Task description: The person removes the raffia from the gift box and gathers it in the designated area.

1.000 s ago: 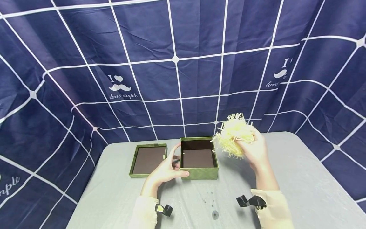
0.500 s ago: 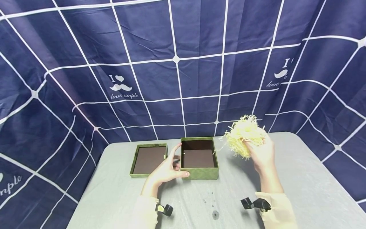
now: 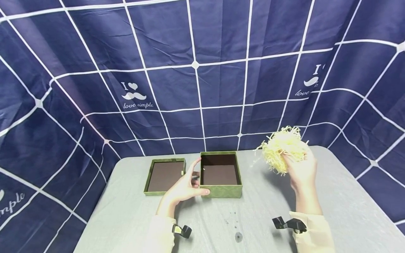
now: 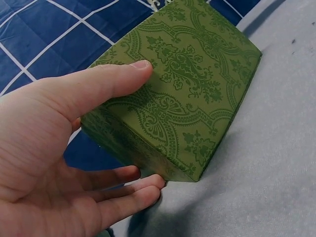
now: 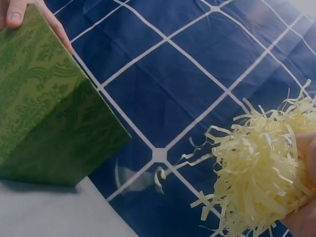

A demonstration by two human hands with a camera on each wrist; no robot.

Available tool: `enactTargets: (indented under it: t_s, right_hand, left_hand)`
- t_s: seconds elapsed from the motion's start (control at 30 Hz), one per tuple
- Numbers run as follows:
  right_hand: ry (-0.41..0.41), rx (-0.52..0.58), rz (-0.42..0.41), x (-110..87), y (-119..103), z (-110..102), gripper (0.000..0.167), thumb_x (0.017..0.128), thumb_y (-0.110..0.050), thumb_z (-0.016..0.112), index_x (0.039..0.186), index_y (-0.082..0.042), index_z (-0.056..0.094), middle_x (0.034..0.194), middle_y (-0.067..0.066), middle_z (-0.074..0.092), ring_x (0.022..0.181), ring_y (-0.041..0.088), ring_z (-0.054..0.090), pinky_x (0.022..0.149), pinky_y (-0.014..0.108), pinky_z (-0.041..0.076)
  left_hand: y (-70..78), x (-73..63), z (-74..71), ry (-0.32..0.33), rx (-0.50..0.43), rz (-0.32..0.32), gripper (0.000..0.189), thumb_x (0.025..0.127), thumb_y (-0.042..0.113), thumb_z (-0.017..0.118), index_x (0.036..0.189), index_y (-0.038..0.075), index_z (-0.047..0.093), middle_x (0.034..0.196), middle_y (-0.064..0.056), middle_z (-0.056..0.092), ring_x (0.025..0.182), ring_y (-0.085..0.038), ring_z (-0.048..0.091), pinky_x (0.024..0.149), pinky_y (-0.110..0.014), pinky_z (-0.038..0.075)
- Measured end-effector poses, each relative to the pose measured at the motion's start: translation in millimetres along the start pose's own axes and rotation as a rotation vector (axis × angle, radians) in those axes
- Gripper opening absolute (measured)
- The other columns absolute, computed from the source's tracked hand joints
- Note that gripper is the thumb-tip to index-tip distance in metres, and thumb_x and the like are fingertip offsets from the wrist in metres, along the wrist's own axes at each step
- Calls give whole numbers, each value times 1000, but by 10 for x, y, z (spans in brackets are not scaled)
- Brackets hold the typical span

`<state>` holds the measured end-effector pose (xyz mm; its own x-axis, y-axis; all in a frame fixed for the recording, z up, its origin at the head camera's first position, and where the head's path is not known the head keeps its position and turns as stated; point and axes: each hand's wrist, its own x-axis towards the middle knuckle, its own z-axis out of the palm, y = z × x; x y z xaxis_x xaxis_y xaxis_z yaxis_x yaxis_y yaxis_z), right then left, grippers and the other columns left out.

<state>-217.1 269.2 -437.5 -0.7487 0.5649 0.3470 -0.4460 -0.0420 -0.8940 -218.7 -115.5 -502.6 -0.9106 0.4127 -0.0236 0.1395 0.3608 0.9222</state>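
Note:
A green patterned box [image 3: 221,191] with a dark brown inside stands on the table, its top uncovered. My left hand [image 3: 185,188] grips the box at its left side; in the left wrist view the thumb lies on the front face and the other fingers sit along the side. To the right of the box and above the table, my right hand [image 3: 302,168] holds a bunch of pale yellow shredded paper [image 3: 281,149]. Loose strands of the shredded paper [image 5: 261,173] trail toward the box in the right wrist view. One tiny pale scrap lies inside the box.
The box's shallow green lid [image 3: 148,182] lies inside-up to the left, partly behind my left hand. A grey cloth covers the table [image 3: 262,225], with dark stains near the front. A blue curtain [image 3: 221,88] with white lines hangs behind and at both sides.
My right hand has moved to the right, away from the box, carrying the shredded paper. A strand that reached the box's right wall has come away. My left hand has stayed put.

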Motion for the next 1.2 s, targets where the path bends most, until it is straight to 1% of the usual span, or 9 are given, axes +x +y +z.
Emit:
enactTargets:
  t_s: [0.23, 0.37, 0.53, 0.6, 0.67, 0.77, 0.9, 1.03, 1.2]
  right_hand:
    - [-23, -20, 66, 32, 79, -37, 56, 81, 29, 73, 120, -10, 79, 96, -9, 79, 87, 4, 74, 80, 14, 59]
    - [-50, -154, 124, 49, 184, -65, 54, 84, 23, 77, 125, -12, 75, 95, -18, 76, 88, -1, 72, 82, 11, 57]
    - [-113, -365, 142, 36, 317, -108, 57, 89, 11, 81, 143, 0, 66, 97, -32, 66, 93, -7, 65, 86, 9, 53]
    - [-141, -414, 149, 19, 367, -123, 59, 91, 6, 82, 146, 2, 64, 98, -32, 65, 93, -7, 64, 86, 9, 52]
    - [-172, -468, 161, 1, 418, -138, 58, 92, 2, 82, 147, 2, 63, 104, -25, 67, 94, -8, 62, 87, 9, 51]
    - [-234, -565, 184, -25, 497, -162, 57, 93, -4, 82, 147, 1, 63, 120, 0, 74, 98, -3, 62, 88, 10, 50]
    - [-343, -676, 216, -43, 599, -205, 60, 95, -11, 81, 148, 4, 59, 139, 28, 67, 115, 22, 65, 101, 27, 49]
    - [-439, -724, 240, -35, 681, -251, 68, 96, -15, 80, 153, 9, 51, 147, 36, 58, 133, 49, 57, 116, 56, 43]
    - [-527, -772, 245, -17, 706, -279, 81, 96, -19, 81, 159, 11, 40, 155, 40, 49, 144, 58, 46, 122, 67, 34]
  left_hand:
    - [-8, -18, -17, -8, -4, 2, 124, 83, 26, 98, 175, 35, 16, 145, -22, 56, 100, -21, 66, 93, -40, 53]
    - [-10, -13, -13, -10, -4, -1, 124, 83, 26, 98, 175, 36, 16, 146, -23, 56, 100, -21, 66, 95, -42, 53]
    - [-10, -6, -6, -8, -5, -6, 123, 83, 27, 98, 175, 38, 16, 147, -23, 55, 102, -21, 66, 96, -43, 52]
    - [-9, -6, -4, -7, -9, -10, 123, 83, 27, 98, 174, 41, 17, 148, -22, 55, 102, -21, 66, 97, -43, 52]
    - [-7, -8, -4, -5, -11, -14, 122, 83, 27, 98, 174, 43, 17, 148, -22, 55, 102, -21, 66, 97, -43, 52]
    - [-7, -9, -5, -4, -13, -14, 122, 83, 27, 98, 174, 43, 18, 147, -22, 55, 102, -22, 66, 96, -43, 52]
    - [-8, -10, -6, -5, -15, -12, 123, 83, 26, 98, 175, 38, 17, 146, -22, 56, 101, -22, 66, 96, -43, 52]
    - [-4, -10, -5, -7, -13, -9, 123, 83, 27, 98, 175, 38, 17, 147, -23, 56, 101, -22, 66, 96, -44, 53]
    - [-14, -1, -2, -8, -5, -6, 123, 83, 28, 98, 175, 39, 16, 148, -23, 55, 103, -22, 66, 97, -44, 53]
